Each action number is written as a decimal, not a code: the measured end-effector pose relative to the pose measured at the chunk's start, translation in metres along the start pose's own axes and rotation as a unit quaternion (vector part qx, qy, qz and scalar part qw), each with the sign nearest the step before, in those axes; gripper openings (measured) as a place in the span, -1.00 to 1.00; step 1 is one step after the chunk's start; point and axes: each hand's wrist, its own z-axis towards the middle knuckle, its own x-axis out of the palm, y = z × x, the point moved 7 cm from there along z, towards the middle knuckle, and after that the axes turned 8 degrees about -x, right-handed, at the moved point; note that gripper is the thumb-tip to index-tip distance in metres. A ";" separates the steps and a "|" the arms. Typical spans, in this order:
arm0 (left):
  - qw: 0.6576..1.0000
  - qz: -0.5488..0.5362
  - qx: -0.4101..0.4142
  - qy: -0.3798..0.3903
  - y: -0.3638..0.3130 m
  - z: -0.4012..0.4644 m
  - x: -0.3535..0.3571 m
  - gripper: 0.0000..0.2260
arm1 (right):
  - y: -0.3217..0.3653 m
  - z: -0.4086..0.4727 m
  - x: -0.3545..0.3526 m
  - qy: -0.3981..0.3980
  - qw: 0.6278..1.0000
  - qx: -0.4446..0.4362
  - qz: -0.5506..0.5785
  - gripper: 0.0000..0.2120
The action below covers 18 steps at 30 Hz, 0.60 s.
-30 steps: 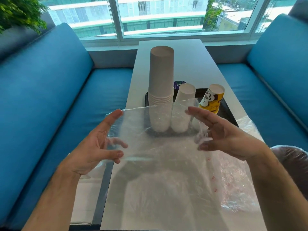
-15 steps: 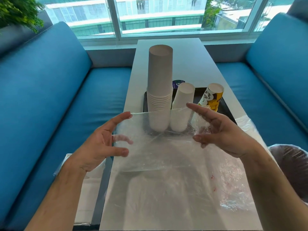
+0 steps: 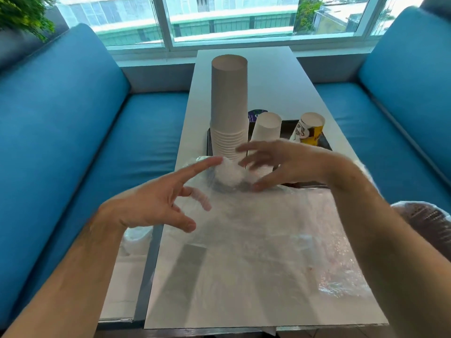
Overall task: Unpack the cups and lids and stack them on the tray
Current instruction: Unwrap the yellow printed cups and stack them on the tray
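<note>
Both hands spread-fingered on the crumpling clear plastic wrap [image 3: 227, 174], left hand [image 3: 156, 203] nearer me, right hand [image 3: 275, 162] nearer the black tray [image 3: 325, 142].

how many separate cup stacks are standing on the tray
3. The tall white cup stack stands at the tray's left side, the short white cup stack in the middle, and the printed yellow cup stack on the right. The right hand hides part of the tray.

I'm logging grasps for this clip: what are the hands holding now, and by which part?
Both the left hand and right hand handle the clear plastic bag at its far edge; the grip cannot be told.
</note>
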 end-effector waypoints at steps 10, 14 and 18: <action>0.986 -0.075 0.009 -0.148 -0.004 0.025 -0.015 -0.15 | -0.052 -0.021 0.025 0.029 0.958 0.048 0.282 -0.77; 0.974 -0.135 -0.010 -0.180 0.007 0.061 0.016 -0.31 | -0.082 -0.063 0.020 -0.067 0.905 0.088 0.412 -0.71; 0.968 -0.147 -0.023 -0.203 0.011 0.110 0.061 -0.67 | -0.128 -0.114 0.013 -0.162 0.890 0.161 0.394 -0.81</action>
